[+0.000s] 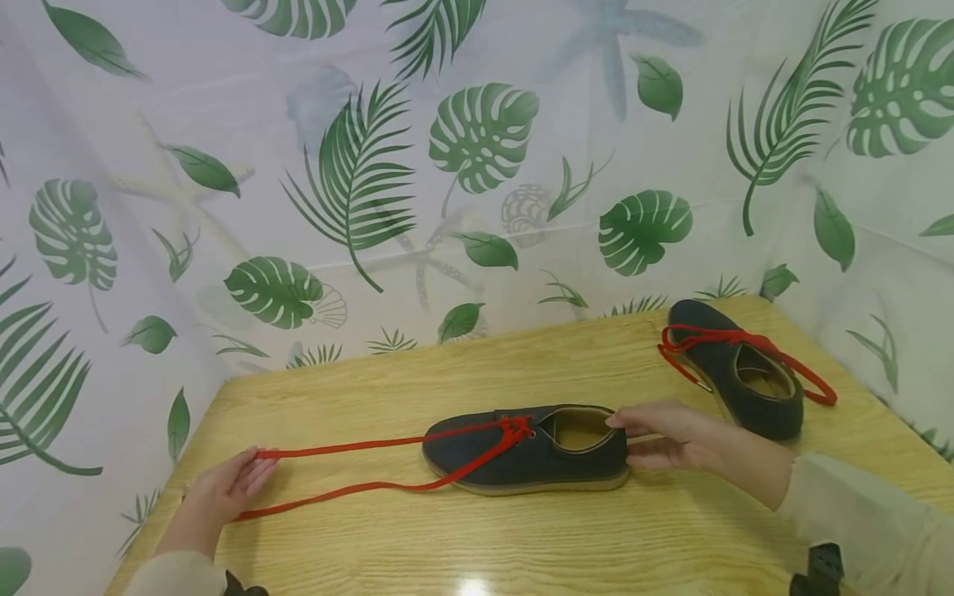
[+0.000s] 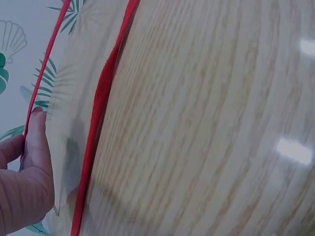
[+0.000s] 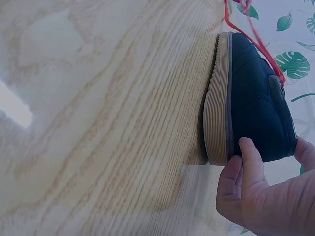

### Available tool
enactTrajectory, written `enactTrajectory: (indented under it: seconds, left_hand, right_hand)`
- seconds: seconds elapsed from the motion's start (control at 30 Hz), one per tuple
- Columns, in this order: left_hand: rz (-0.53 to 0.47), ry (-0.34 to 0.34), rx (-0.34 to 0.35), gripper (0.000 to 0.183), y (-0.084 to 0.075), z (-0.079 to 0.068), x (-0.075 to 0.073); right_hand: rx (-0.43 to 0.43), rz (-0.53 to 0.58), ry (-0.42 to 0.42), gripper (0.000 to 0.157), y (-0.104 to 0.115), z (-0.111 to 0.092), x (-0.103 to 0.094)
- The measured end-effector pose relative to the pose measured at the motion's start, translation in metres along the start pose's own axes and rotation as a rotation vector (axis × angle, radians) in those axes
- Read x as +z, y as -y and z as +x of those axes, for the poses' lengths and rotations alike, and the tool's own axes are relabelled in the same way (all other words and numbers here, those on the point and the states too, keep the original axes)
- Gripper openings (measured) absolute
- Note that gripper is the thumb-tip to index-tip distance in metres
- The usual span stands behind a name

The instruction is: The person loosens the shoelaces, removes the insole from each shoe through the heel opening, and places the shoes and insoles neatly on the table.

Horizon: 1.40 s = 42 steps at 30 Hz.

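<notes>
A dark navy shoe [image 1: 484, 463] with a tan sole lies upright on the table, its toe toward the left. My right hand [image 1: 671, 434] grips its heel, thumb at the collar and fingers on the outer back, as the right wrist view [image 3: 275, 196] also shows. Two red lace ends run left from the eyelets. With thumb and fingers my left hand [image 1: 227, 488] pinches the farther red lace [image 1: 343, 448], which is stretched fairly straight. The nearer lace [image 2: 96, 118] runs slackly along the tabletop and passes by the left hand.
A second navy shoe [image 1: 771, 406] stands at the back right, its red laces [image 1: 734, 335] tied in a bow. The wood-grain table [image 1: 358, 546] meets a leaf-patterned cloth [image 1: 477, 273] behind and at both sides.
</notes>
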State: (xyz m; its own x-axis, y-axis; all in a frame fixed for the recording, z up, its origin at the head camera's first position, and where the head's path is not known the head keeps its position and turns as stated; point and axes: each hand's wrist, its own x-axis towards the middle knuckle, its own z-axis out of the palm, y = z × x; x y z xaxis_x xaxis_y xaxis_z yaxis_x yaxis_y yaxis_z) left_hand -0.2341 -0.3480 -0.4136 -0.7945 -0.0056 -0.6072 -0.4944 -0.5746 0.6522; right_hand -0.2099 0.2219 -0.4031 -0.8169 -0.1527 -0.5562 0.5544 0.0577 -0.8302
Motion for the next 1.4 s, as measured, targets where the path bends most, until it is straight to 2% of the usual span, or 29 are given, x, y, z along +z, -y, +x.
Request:
enactTrajectory:
  seconds: [0.17,0.33,0.43,0.67,0.83,1.03,1.23,1.4]
  left_hand:
    - [0.027,-0.019,-0.006,0.037,0.004,0.002,-0.011]
    - [0.062,0.052,-0.058,0.036,0.012,0.005,-0.012]
    - [0.101,0.109,-0.069,0.032,0.018,0.006,-0.006]
    - [0.302,0.243,-0.093,0.033,0.029,0.009,0.014]
    - [0.408,0.325,-0.125,0.031,0.033,0.01,0.027]
    - [0.502,0.354,-0.125,0.031,0.036,0.011,0.038]
    - [0.658,0.399,-0.113,0.047,0.041,0.013,0.048]
    - [0.734,0.422,-0.123,0.053,0.043,0.014,0.057]
  right_hand:
    - [0.001,0.003,0.001,0.015,0.0,0.001,0.0]
    - [-0.001,-0.005,0.0,0.015,0.0,0.0,0.0]
    - [-0.004,-0.005,0.003,0.014,0.0,0.0,-0.001]
    - [0.0,0.003,-0.006,0.015,0.0,-0.001,0.0]
    - [-0.002,0.006,-0.007,0.017,-0.001,-0.001,0.0]
    - [-0.002,0.007,0.001,0.02,-0.001,0.0,0.0]
    - [-0.01,0.006,0.006,0.018,-0.001,-0.001,0.0]
    - [-0.006,0.007,0.006,0.018,0.0,-0.001,0.0]
